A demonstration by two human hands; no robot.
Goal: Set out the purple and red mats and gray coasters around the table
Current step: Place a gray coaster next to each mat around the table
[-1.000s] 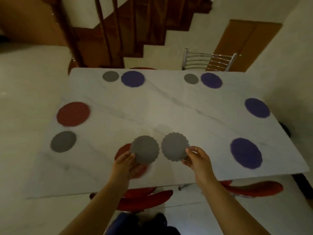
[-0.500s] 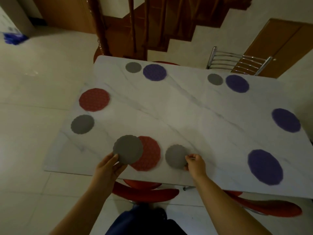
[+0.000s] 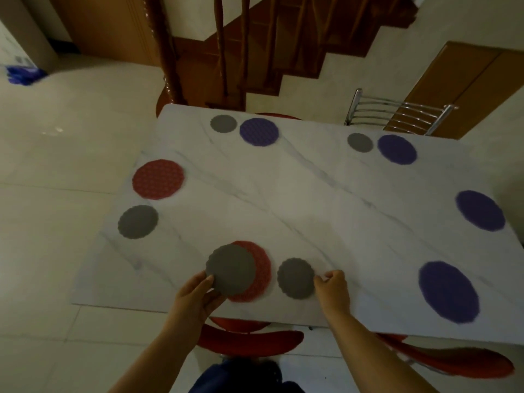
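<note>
Now that one scalloped gray coaster has been laid flat on the white marble table beside the near red round mat, its edge is still pinched by the right hand, while a second gray coaster is gripped in the left hand for a later setting.

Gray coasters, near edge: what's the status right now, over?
Left hand grips one gray coaster over the red mat. Right hand pinches the second coaster, flat on the table. Nothing in the way.

mats red, purple | coasters gray | table white marbled
</note>
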